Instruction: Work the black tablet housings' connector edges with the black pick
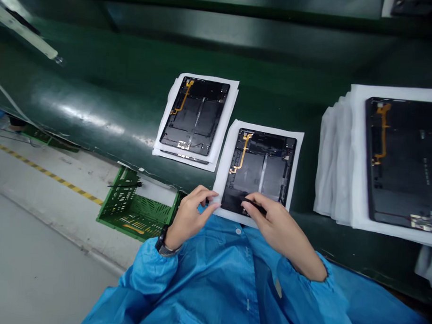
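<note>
Right hand [274, 225] pinches slim black tool [254, 205] over rectangular tablet chassis [258, 168].

No words can be read from where I stand. The large black rectangular tablet housing [402, 187] at the right carries a short column of tiny white printing near its edge, too small to make out. The black tablet housing [192, 116] farther off shows small white marks near one end, equally illegible.
</note>
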`<action>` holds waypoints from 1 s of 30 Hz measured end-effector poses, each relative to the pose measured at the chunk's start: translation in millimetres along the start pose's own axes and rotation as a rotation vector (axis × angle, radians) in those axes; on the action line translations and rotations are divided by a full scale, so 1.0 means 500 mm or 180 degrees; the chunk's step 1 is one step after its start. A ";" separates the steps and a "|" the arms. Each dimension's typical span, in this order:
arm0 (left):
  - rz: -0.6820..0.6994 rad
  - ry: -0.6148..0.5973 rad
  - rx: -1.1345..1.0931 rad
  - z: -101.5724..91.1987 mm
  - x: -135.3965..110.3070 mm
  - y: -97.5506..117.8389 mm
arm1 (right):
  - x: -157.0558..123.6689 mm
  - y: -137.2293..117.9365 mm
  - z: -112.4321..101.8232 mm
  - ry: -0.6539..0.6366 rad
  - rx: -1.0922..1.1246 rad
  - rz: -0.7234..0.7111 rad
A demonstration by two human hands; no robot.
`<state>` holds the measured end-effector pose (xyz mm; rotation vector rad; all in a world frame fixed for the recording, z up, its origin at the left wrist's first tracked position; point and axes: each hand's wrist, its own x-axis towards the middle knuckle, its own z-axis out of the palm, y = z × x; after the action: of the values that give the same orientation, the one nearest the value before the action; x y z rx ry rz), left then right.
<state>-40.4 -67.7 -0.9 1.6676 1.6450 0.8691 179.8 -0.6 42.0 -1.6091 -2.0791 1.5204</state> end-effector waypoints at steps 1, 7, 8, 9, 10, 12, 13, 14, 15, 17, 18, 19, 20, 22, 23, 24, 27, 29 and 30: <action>0.0155 0.0081 0.0100 -0.002 -0.003 -0.003 | 0.001 0.000 0.004 0.0010 -0.0004 0.0014; 0.0802 0.0027 0.0734 0.015 -0.003 -0.012 | 0.011 -0.022 0.025 -0.0139 -0.0156 0.0127; 0.0823 0.0007 0.0714 0.019 -0.001 -0.015 | 0.014 -0.026 0.029 -0.0158 -0.0262 0.0124; 0.0834 0.0016 0.0686 0.023 0.001 -0.019 | 0.017 -0.029 0.034 -0.0152 -0.0370 0.0119; 0.0840 0.0040 0.0658 0.026 0.002 -0.023 | 0.020 -0.032 0.039 -0.0134 -0.0471 0.0119; 0.0847 0.0083 0.0611 0.029 0.003 -0.030 | 0.026 -0.033 0.049 -0.0077 -0.0637 0.0122; 0.0851 0.0095 0.0593 0.029 0.003 -0.032 | 0.029 -0.033 0.053 -0.0059 -0.0697 0.0118; 0.0845 0.0100 0.0579 0.030 0.003 -0.034 | 0.031 -0.032 0.056 -0.0049 -0.0743 0.0121; 0.0831 0.0102 0.0568 0.029 0.002 -0.034 | 0.033 -0.031 0.059 -0.0041 -0.0777 0.0137; 0.0817 0.0124 0.0551 0.029 0.001 -0.034 | 0.034 -0.030 0.063 -0.0020 -0.0816 0.0207; 0.0812 0.0129 0.0545 0.029 0.001 -0.033 | 0.034 -0.030 0.064 -0.0016 -0.0818 0.0247; 0.0805 0.0128 0.0539 0.029 0.001 -0.033 | 0.034 -0.030 0.065 -0.0008 -0.0814 0.0275; 0.0798 0.0125 0.0533 0.029 0.001 -0.033 | 0.033 -0.031 0.065 0.0003 -0.0808 0.0291; 0.0779 0.0109 0.0520 0.030 0.000 -0.033 | 0.033 -0.032 0.066 0.0011 -0.0793 0.0299; 0.0770 0.0104 0.0514 0.030 0.000 -0.034 | 0.033 -0.032 0.066 0.0014 -0.0790 0.0300; 0.0767 0.0106 0.0510 0.031 0.000 -0.035 | 0.033 -0.032 0.066 0.0021 -0.0786 0.0298; 0.0781 0.0129 0.0518 0.032 0.001 -0.036 | 0.033 -0.031 0.067 0.0045 -0.0738 0.0275; 0.0800 0.0142 0.0529 0.032 0.001 -0.036 | 0.033 -0.031 0.067 0.0067 -0.0722 0.0256; 0.0805 0.0146 0.0532 0.032 0.001 -0.036 | 0.033 -0.031 0.067 0.0076 -0.0734 0.0258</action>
<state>-38.1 -66.6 -24.8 2.0176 1.5965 0.9162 141.9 -8.1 29.4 -1.7982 -2.2736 1.3165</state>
